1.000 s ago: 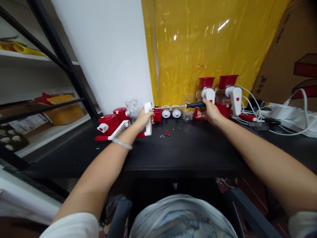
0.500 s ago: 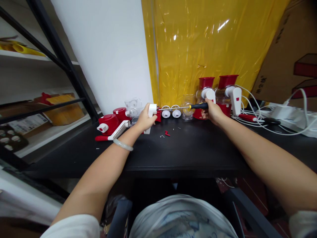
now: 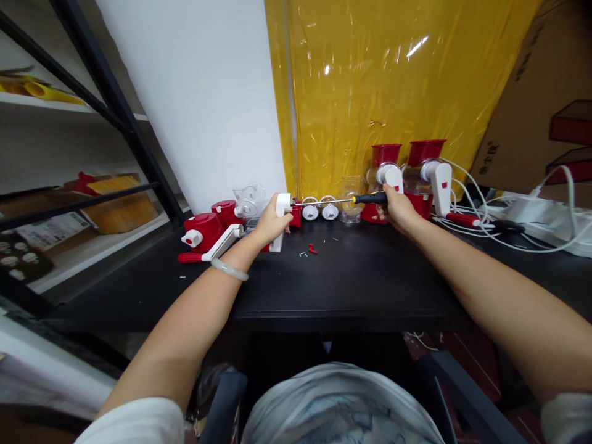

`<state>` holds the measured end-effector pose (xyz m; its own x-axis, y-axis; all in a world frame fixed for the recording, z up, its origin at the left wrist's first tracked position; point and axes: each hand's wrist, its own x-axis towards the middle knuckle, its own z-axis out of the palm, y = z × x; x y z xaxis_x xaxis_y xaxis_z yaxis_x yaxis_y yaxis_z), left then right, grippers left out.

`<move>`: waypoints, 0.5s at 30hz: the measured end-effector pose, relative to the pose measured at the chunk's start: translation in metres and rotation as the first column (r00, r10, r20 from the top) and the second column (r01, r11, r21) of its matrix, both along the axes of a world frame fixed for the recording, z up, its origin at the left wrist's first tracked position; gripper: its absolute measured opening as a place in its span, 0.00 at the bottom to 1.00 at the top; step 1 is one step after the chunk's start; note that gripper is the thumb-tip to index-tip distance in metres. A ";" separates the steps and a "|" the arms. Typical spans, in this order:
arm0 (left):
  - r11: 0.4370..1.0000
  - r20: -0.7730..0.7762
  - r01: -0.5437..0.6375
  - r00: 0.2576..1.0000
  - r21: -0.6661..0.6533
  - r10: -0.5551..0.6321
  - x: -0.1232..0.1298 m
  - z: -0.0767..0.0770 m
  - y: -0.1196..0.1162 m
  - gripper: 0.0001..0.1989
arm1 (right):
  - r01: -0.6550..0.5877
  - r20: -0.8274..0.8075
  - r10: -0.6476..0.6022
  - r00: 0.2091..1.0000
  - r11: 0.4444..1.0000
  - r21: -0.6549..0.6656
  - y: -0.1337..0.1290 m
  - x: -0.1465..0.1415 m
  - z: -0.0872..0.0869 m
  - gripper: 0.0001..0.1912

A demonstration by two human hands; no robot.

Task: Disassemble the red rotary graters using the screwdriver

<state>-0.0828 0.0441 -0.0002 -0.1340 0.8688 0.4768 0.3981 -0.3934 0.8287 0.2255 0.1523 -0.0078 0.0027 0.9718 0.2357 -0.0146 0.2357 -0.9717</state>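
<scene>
My left hand (image 3: 271, 223) is closed around a white plastic crank arm (image 3: 283, 201), its round end uppermost and its lower end showing below my fingers. A screwdriver (image 3: 370, 198) with a black and yellow handle is gripped in my right hand (image 3: 398, 208). Its long metal shaft lies level and points left, with the tip at or very near the round end of the crank arm; exact contact is too small to make out. Below on the black table (image 3: 351, 277) lie a small red plastic piece (image 3: 313, 249) and several small screws (image 3: 303, 254).
Red grater bodies (image 3: 202, 232) and a white crank with a red grip (image 3: 222, 243) are at the left. Two white-faced drums (image 3: 329, 211) stand at the back. Assembled red graters (image 3: 425, 176) and white cables (image 3: 490, 222) are at the right, before a yellow curtain (image 3: 370, 92).
The screwdriver and my right hand have shifted very slightly left. My left hand and the crank arm have barely moved, the arm's lower end tilting slightly.
</scene>
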 end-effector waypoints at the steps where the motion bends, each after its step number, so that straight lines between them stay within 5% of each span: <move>1: 1.000 0.009 0.004 1.000 -0.006 -0.004 0.000 0.000 0.000 0.24 | -0.002 0.002 0.002 1.000 1.000 0.005 0.001 0.000 -0.001 0.27; 15: 0.999 0.061 0.019 0.998 -0.051 -0.015 0.000 0.001 0.002 0.27 | 0.001 -0.007 0.000 1.000 0.983 0.184 0.003 0.002 -0.005 0.32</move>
<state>-0.0831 0.0458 0.0010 -0.1461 0.8942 0.4231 0.3405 -0.3561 0.8702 0.2274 0.1555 -0.0124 0.0052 0.9119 0.4103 -0.0212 0.4103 -0.9117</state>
